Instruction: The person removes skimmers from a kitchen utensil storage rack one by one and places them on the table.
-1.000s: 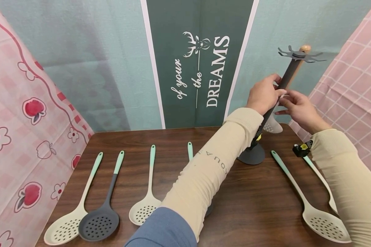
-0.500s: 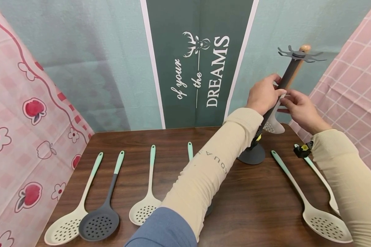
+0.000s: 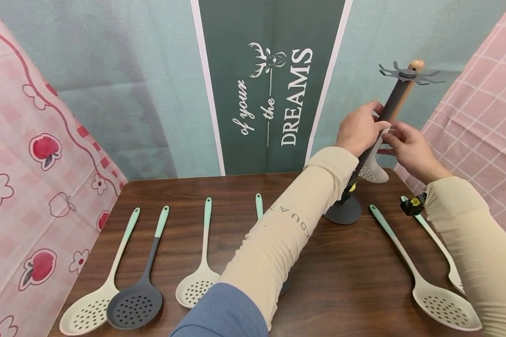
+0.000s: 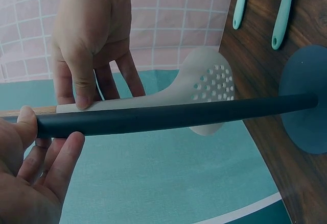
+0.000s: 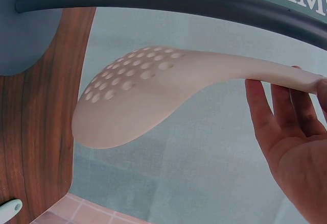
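My left hand point(image 3: 359, 130) grips the dark pole of a utensil stand point(image 4: 168, 121), thumb on one side and fingers on the other. A pale skimmer point(image 5: 138, 91) with a wooden handle point(image 3: 399, 104) hangs head down along the pole's far side. My right hand point(image 3: 413, 150) pinches its pale neck just below the wood. The handle's top, with a hole in it, is beside the stand's hook ring point(image 3: 407, 75); I cannot tell whether it sits on a hook. The pole partly covers the skimmer's head in the left wrist view.
The stand's round base point(image 3: 344, 211) rests on the wooden table point(image 3: 341, 262). Left are a white skimmer point(image 3: 88, 311), a dark skimmer point(image 3: 135, 304) and another white skimmer point(image 3: 195, 288). A further mint handle point(image 3: 259, 205) is partly behind my sleeve. At right lies a large white skimmer point(image 3: 444, 306).
The held skimmer's head has turned and shifted slightly right, showing more beside the pole, and my right fingers moved slightly with it. My left hand and the stand stay put.
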Demonstrator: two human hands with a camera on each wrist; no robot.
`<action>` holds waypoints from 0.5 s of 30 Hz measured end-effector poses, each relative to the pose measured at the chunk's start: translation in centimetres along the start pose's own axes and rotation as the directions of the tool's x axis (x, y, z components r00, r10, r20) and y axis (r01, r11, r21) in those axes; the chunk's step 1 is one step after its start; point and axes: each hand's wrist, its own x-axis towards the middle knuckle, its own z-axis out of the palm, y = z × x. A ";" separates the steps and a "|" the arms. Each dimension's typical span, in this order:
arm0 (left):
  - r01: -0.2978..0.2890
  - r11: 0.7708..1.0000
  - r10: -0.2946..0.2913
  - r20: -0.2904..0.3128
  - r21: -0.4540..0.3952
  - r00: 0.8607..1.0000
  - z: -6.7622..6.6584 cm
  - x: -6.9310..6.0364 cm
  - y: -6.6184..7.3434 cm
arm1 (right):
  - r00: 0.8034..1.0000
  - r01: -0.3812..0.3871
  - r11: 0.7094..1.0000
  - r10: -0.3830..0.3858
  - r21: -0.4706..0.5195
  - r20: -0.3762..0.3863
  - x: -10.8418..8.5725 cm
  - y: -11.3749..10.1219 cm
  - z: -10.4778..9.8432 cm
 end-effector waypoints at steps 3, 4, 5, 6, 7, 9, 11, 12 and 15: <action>0.000 1.000 0.000 -0.003 -0.005 1.000 -0.1 -0.1 0.0 | 1.000 -0.001 1.000 0.001 -0.012 -0.007 0.1 -0.1 0.0; 0.000 1.000 0.000 -0.004 -0.007 1.000 -0.1 -0.1 0.0 | 1.000 -0.001 1.000 0.001 -0.023 -0.009 0.1 -0.2 0.0; 0.000 1.000 0.000 -0.005 -0.007 1.000 -0.1 -0.1 0.0 | 1.000 -0.003 1.000 0.002 -0.026 -0.012 0.1 -0.2 0.0; 0.000 1.000 0.000 -0.005 -0.009 1.000 -0.1 -0.1 0.0 | 1.000 -0.004 1.000 0.004 -0.030 -0.013 0.1 -0.3 0.0; 0.001 1.000 -0.001 -0.005 -0.012 1.000 -0.1 -0.1 0.0 | 1.000 -0.004 1.000 0.004 -0.031 -0.013 0.1 -0.3 0.0; 0.002 1.000 -0.003 -0.007 -0.014 1.000 -0.1 -0.1 0.0 | 1.000 -0.006 0.999 0.005 -0.032 -0.013 0.1 -0.4 0.0; 0.005 1.000 -0.005 -0.009 -0.018 1.000 -0.1 -0.1 0.0 | 1.000 -0.008 1.000 0.007 -0.030 -0.014 0.1 -0.5 -0.1; 0.006 1.000 -0.007 -0.008 -0.021 1.000 -0.1 -0.2 0.0 | 1.000 -0.009 0.999 0.008 -0.037 -0.014 0.1 -0.6 -0.1; 0.008 1.000 -0.008 -0.009 -0.026 1.000 -0.1 -0.2 0.1 | 1.000 -0.013 0.996 0.011 -0.088 -0.020 0.1 -0.8 -0.2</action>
